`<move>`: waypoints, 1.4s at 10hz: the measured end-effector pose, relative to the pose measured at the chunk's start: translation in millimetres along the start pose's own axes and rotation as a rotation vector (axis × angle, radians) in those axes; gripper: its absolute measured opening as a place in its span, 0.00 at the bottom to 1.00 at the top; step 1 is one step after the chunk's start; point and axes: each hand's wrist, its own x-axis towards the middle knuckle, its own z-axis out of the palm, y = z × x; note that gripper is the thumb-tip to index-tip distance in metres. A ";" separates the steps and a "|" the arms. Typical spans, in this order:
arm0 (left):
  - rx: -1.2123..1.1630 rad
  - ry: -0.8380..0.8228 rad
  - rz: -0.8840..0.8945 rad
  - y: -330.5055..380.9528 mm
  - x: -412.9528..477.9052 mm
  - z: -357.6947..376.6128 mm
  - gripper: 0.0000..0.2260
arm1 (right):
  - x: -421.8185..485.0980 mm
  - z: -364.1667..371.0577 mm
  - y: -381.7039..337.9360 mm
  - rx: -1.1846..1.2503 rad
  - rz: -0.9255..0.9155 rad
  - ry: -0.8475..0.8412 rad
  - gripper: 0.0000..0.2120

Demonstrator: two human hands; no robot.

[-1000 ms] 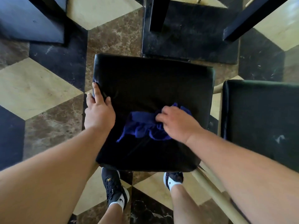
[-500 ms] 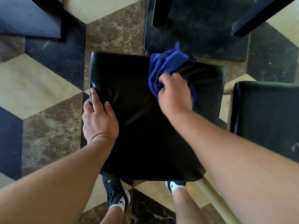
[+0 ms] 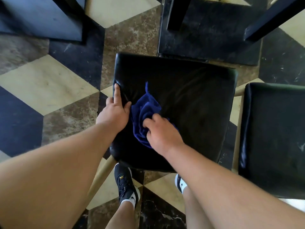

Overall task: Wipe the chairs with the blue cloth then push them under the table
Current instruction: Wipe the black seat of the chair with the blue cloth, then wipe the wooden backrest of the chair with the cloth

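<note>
Right hand (image 3: 162,135) pressing blue cloth (image 3: 145,113), chair (image 3: 189,96)

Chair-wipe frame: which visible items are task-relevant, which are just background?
In play: blue cloth, right hand holding it, left hand gripping the seat edge, black chair seat, second chair seat, table legs.

Background: patterned floor tiles, sneakers.

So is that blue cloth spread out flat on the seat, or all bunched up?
Bunched up. The blue cloth lies in crumpled folds under the right hand on the black chair seat, one thin corner trailing away from the person.
</note>
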 end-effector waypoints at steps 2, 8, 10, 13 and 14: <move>0.234 -0.321 0.200 -31.4 15.2 -70.6 0.46 | 1.7 -29.8 -16.1 0.080 0.183 0.142 0.30; -0.754 -0.445 -0.404 -110.6 -144.7 -19.3 0.14 | -18.8 38.5 -145.6 0.771 0.549 -0.428 0.07; -0.839 -0.501 -0.294 -108.8 -209.3 -67.8 0.13 | -68.7 -10.9 -174.4 1.123 0.762 -0.444 0.04; -1.120 -0.480 -0.291 -117.3 -265.4 -123.8 0.11 | -127.1 -104.4 -224.3 1.418 0.690 -0.304 0.14; -1.146 -0.432 -0.301 -117.1 -274.8 -133.4 0.12 | -131.8 -115.6 -249.8 1.236 0.447 -0.149 0.07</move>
